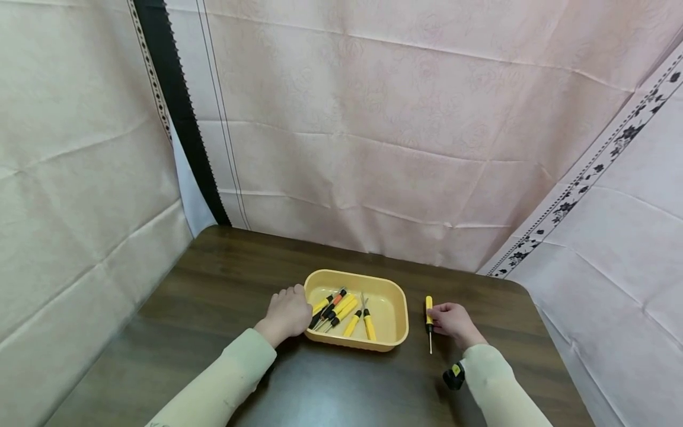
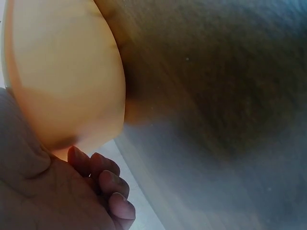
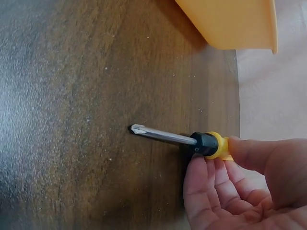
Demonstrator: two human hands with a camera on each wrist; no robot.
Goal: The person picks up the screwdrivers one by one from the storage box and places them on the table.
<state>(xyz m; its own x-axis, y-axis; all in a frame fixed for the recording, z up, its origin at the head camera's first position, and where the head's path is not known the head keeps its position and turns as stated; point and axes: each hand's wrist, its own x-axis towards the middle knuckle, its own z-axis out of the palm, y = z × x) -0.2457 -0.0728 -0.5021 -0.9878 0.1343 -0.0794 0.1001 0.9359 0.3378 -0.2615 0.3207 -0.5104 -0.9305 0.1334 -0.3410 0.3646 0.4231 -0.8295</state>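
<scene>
A shallow yellow plastic tray stands on the table. My left hand grips its left end, with the fingers curled at the wall in the left wrist view. Inside lie several yellow-and-black screwdrivers, mostly toward the left, and one with an orange part on its handle. To the right of the tray, my right hand pinches a screwdriver by its yellow handle between thumb and fingers. Its cross-shaped metal tip points toward the table's near side. Whether the tip touches the table I cannot tell.
The dark wooden table has rounded far corners. Pale cloth curtains hang behind it and on both sides. A black device with a yellow mark sits at my right wrist.
</scene>
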